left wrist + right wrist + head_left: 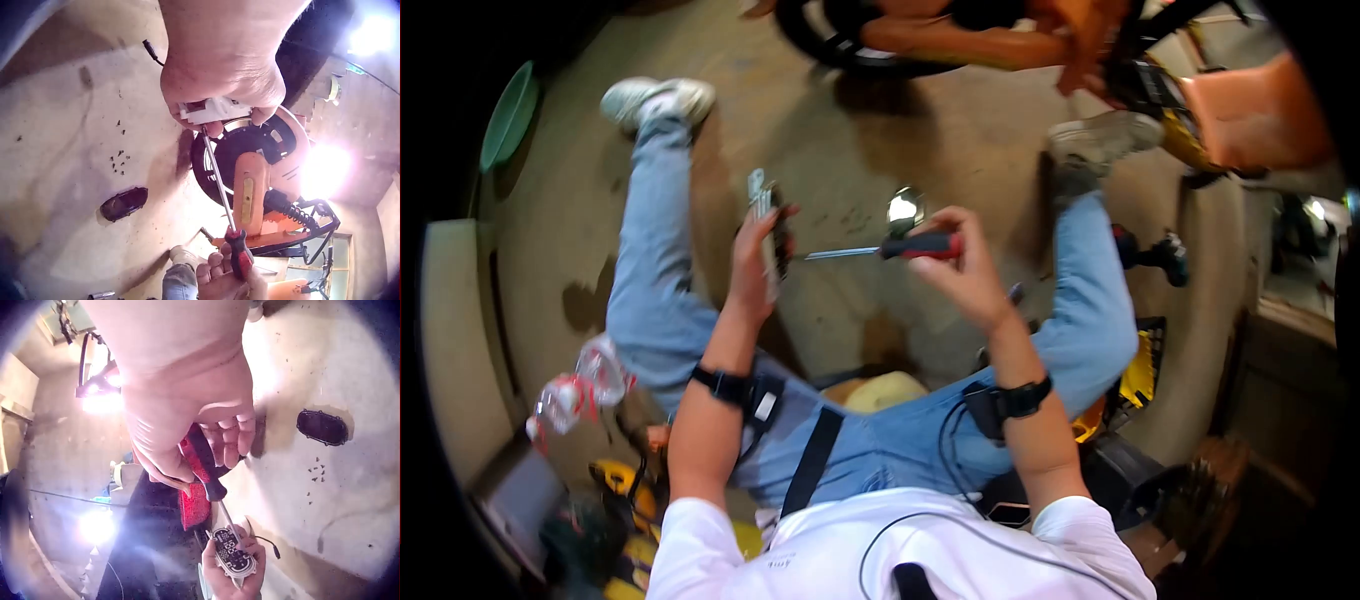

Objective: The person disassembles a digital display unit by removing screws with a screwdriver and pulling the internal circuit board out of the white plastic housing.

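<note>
holding screwdriver (880, 249) tip against small lamp unit (766, 232), above the floor between the knees.
left hand (752, 262) fingers curled round the unit; right hand (965, 268) wraps the red-black handle, shaft level. dark oval cover (123, 203) lies on floor.

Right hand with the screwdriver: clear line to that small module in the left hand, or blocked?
Probably yes. The right hand grips the screwdriver and its shaft already spans the open gap to the module that the left hand holds up. Nothing lies between them; the tip seems to touch it.
</note>
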The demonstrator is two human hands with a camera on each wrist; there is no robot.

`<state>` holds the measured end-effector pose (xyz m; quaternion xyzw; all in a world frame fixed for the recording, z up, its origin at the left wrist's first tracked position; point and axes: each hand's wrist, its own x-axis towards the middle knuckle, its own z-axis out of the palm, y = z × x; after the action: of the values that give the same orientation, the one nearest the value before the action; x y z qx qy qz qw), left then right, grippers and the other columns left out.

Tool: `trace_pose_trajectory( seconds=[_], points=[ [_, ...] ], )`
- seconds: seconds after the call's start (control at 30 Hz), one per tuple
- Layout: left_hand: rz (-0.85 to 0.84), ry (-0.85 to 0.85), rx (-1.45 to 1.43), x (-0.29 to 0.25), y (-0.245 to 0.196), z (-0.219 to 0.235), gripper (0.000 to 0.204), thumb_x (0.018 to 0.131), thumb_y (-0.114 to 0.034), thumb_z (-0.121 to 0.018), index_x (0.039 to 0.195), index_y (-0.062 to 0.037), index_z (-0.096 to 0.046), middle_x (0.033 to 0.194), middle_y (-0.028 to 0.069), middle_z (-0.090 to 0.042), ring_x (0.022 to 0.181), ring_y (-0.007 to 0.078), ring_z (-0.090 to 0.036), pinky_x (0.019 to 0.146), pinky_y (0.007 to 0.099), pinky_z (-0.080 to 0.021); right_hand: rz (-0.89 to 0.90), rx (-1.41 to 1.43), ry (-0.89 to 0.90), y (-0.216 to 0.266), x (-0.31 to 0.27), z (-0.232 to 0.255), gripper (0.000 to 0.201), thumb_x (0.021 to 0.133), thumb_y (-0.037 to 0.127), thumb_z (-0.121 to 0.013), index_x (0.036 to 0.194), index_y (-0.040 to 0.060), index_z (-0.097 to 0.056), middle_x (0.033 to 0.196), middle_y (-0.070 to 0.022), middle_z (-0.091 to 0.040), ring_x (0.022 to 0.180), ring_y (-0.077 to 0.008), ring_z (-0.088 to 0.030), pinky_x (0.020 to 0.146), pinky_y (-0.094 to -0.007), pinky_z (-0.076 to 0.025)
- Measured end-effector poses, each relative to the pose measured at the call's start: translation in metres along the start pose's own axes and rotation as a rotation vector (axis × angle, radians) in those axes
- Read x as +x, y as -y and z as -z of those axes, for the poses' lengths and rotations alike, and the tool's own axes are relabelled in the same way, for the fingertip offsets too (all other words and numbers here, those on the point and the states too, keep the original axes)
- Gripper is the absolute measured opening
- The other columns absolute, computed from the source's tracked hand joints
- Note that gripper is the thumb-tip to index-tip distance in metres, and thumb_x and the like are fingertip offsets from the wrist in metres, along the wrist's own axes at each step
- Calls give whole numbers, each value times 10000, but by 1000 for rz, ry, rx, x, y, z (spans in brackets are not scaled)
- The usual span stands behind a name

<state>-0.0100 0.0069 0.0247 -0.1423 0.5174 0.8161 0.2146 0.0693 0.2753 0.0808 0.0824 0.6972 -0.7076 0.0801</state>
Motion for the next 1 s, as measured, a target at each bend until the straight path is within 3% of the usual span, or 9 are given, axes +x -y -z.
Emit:
trace_pose_trajectory(
  seconds=[0.2, 0.27, 0.47, 0.53, 0.6, 0.67, 0.73, 0.9, 1.0],
  points=[
    [-15, -2, -23, 0, 2, 1, 492, 979, -312, -517, 1427, -117, -460, 1159, 74, -661, 707, 85, -535, 616, 218, -440, -292, -154, -46, 2, 0, 5, 430, 931, 274, -643, 1257, 61, -460, 925, -87, -577, 868, -142, -566, 774, -291, -474],
    [-6, -3, -5, -3, -1, -2, 487, 982, -303, -509, 1427, -113, -458, 1103, 57, -658, 690, 89, -537, 599, 217, -441, 60, -223, -108, -14, -3, 4, 486, 875, 197, -684, 1261, 52, -426, 1032, -88, -562, 940, -150, -556, 809, -299, -476],
    [-29, -17, -61, -3, 1, -6, 431, 956, -307, -547, 1354, -142, -534, 914, 2, -606, 650, 68, -542, 535, 212, -420, 85, -82, -34, -3, -1, 6, 521, 862, 178, -726, 1249, 60, -398, 1180, -100, -551, 1009, -154, -580, 779, -309, -502],
    [-34, 10, -64, -2, 1, -4, 417, 962, -298, -544, 1349, -143, -532, 911, 1, -605, 659, 68, -548, 538, 215, -425, -329, -20, 85, 0, 4, 13, 502, 875, 212, -730, 1235, 70, -410, 1193, -93, -538, 996, -137, -575, 749, -292, -504],
    [-30, -15, -67, -3, 2, -7, 399, 967, -284, -536, 1340, -142, -531, 898, 1, -599, 661, 72, -550, 534, 217, -426, -322, -64, 42, -4, -2, 10, 465, 888, 237, -713, 1216, 75, -427, 1074, -82, -581, 941, -134, -587, 775, -290, -498],
    [-17, -23, -64, -4, 1, -10, 390, 972, -277, -530, 1337, -139, -527, 894, 4, -593, 659, 76, -549, 540, 216, -428, 179, -189, -83, -18, -4, 6, 430, 914, 267, -684, 1205, 71, -436, 887, -58, -607, 843, -138, -598, 775, -297, -490],
    [-16, 20, -73, -5, 1, -7, 434, 977, -289, -534, 1374, -117, -502, 911, 31, -597, 680, 110, -558, 600, 242, -455, 177, -81, -73, -8, -4, 3, 413, 901, 237, -687, 1193, 74, -443, 862, -55, -594, 840, -145, -593, 796, -303, -480],
    [21, -67, -35, 1, 9, 4, 239, 959, -310, -557, 1105, -122, -580, 891, 6, -602, 704, 92, -558, 595, 232, -436, -394, 16, 51, 11, -2, 8, 442, 825, 127, -724, 1166, 70, -449, 1083, -79, -534, 975, -152, -556, 832, -305, -467],
    [19, -72, -19, -4, 1, -3, 258, 931, -351, -597, 1050, -123, -573, 866, 1, -607, 674, 88, -561, 565, 242, -434, 41, -136, -15, -1, -6, 6, 450, 825, 97, -708, 1194, 64, -453, 1083, -80, -548, 994, -149, -542, 856, -302, -468]
  ],
)
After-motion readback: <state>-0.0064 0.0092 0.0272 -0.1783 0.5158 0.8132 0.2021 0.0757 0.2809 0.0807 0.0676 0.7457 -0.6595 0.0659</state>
